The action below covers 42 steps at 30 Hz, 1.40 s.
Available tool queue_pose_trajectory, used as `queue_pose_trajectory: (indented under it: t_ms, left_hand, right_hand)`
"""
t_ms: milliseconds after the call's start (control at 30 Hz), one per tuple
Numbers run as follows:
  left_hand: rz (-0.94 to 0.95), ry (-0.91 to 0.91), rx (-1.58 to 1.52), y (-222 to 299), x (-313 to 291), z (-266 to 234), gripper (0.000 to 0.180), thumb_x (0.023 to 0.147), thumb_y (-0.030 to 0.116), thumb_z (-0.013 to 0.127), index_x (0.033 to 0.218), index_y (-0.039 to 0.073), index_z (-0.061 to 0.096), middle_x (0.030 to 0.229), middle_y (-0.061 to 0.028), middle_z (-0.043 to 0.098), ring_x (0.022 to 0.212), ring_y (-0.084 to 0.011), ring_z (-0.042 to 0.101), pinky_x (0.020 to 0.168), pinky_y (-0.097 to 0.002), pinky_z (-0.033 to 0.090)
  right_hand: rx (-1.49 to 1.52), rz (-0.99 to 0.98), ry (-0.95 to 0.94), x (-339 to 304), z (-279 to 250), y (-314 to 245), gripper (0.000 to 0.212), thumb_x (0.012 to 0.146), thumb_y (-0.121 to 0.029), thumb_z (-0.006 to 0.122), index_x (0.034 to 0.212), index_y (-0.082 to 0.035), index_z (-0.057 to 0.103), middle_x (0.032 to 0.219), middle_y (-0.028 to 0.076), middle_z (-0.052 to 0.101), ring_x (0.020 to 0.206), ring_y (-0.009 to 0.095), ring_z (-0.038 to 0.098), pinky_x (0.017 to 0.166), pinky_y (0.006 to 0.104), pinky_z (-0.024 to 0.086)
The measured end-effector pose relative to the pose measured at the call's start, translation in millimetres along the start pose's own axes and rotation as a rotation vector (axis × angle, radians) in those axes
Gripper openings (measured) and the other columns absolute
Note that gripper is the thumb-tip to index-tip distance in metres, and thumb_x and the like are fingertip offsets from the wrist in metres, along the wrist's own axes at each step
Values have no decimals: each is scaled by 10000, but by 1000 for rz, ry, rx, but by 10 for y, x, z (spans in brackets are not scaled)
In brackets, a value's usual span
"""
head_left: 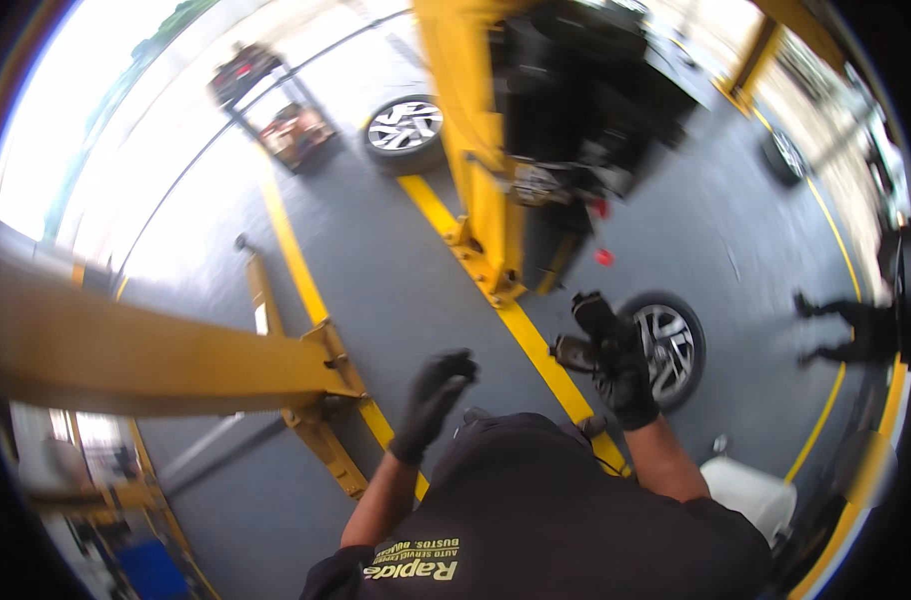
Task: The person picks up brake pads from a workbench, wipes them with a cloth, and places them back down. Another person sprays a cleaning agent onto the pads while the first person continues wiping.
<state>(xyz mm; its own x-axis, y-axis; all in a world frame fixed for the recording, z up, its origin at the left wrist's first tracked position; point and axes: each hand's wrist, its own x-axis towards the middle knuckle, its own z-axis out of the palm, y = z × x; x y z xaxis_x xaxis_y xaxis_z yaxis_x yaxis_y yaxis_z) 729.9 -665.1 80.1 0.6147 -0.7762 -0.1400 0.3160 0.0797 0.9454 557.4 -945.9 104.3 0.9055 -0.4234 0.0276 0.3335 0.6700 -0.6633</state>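
My right hand [631, 385], in a black glove, grips a pair of dark brake pads [596, 316]. They stick out past the fingers, one above the other, beside a wheel [671, 350] lying flat on the floor. The wheel has a silver and black spoked rim, and my hand hides part of its left side. To the left, my gloved left hand [436, 395] hangs in the air in front of my body. Its fingers are loosely bent and a little apart, and nothing shows in them.
A yellow lift post [466, 130] stands ahead, with a raised vehicle's dark underside [576, 100] beside it. Another yellow post [156, 345] rises at left. Farther off are a second wheel [404, 128], a tool cart [276, 105] and a person in dark trousers [866, 330] at right.
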Motion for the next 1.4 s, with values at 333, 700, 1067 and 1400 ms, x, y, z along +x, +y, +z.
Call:
queue_pose_trajectory:
  t_ms: [333, 700, 1067, 1400]
  left_hand:
    - [28, 282, -124, 387, 464, -2120, 345, 1128, 157, 683, 1429, 6, 611, 1255, -101, 698, 1120, -177, 735, 923, -375, 675]
    - [-63, 746, -3, 831, 1590, -5169, 409, 1093, 184, 768, 1431, -25, 674, 1208, -117, 766, 1040, -164, 749, 895, -343, 662]
    - [224, 1321, -29, 1716, 3253, -8141, 355, 1024, 53, 811, 1350, -23, 694, 1167, -72, 737, 1034, -128, 706, 896, -294, 597]
    - [177, 859, 20, 4106, 6977, -10620, 133, 1020, 119, 820, 1059, -1, 781, 927, -8, 737, 876, -103, 678, 804, -269, 547]
  right_hand:
    - [-256, 334, -51, 2010, 1598, 2356, 216, 1042, -56, 750, 1255, -18, 739, 1062, 43, 808, 841, 89, 744, 643, 241, 596]
    - [-353, 641, -123, 5520, 2084, 4168, 187, 1058, -201, 809, 1158, -75, 715, 960, 29, 767, 805, 152, 767, 698, 278, 597]
    - [-724, 412, -472, 10576, 3069, 4910, 211, 1077, -232, 771, 1183, -51, 767, 961, -9, 763, 821, 102, 715, 738, 267, 563]
    - [414, 372, -291, 13025, 2544, 4983, 370, 1181, -416, 581, 1317, -103, 725, 1028, 25, 705, 931, 189, 692, 813, 416, 626]
